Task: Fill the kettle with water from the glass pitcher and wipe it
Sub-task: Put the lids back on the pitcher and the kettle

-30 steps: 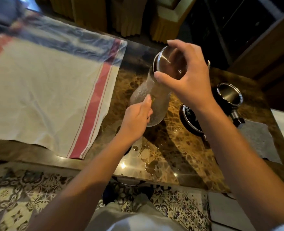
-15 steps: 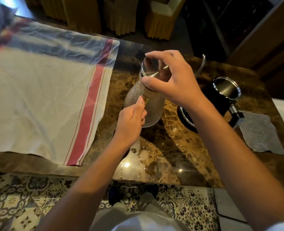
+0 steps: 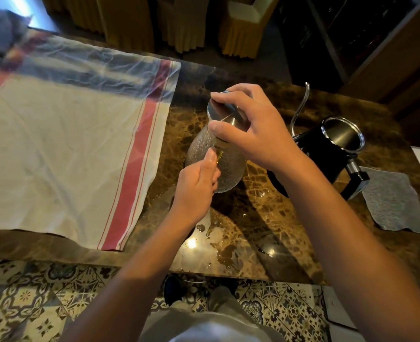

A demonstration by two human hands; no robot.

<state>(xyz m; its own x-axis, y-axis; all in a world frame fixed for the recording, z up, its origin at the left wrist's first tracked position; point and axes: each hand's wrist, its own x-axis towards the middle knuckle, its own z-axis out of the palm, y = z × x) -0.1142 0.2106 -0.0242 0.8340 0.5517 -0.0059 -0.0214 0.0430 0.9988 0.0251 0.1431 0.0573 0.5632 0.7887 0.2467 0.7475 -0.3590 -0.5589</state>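
The textured glass pitcher [image 3: 228, 166] stands on the brown marble counter [image 3: 265, 218], tilted a little. My left hand [image 3: 196, 186] grips the pitcher's handle side. My right hand [image 3: 251, 129] holds its round steel lid [image 3: 222, 114] from above, fingers wrapped around the rim. The black gooseneck kettle [image 3: 327, 149] sits to the right with its top open, a thin spout rising behind it and its handle toward me. A grey wiping cloth [image 3: 396, 201] lies flat to the kettle's right.
A large white cloth with red stripes [image 3: 68, 149] covers the counter's left half. Water puddles [image 3: 218, 240] lie on the marble near the front edge. Patterned floor tiles show below. Yellow-skirted chairs [image 3: 241, 28] stand beyond the counter.
The pitcher has come from a steep tilt to nearly upright. My right hand turned the lid from facing me to lying flat on the pitcher's mouth.
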